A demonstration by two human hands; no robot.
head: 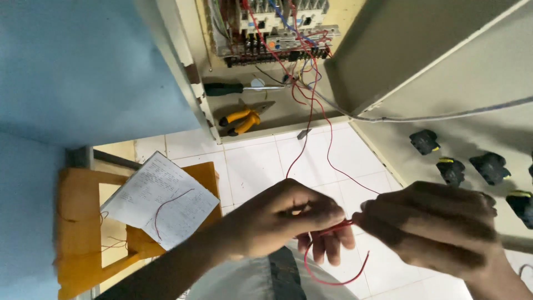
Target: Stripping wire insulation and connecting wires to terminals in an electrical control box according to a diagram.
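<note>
While both hands meet low in the view, the left hand (pixel 288 219) has its grip closed, pinching a thin red insulated wire (pixel 337 226), and the right hand (pixel 433 228) pinches the same wire just beside it. One strand climbs from the hands into the open cream metal electrical cabinet (pixel 383 50); a loose loop hangs below the fingers. On the cabinet's floor lie a black-handled screwdriver (pixel 233 88) and yellow-handled pliers (pixel 242 119), close together. To the left, a sheet of handwritten white paper (pixel 161 200) rests on an orange wooden stool (pixel 83 233) standing on white floor tiles (pixel 261 161).
</note>
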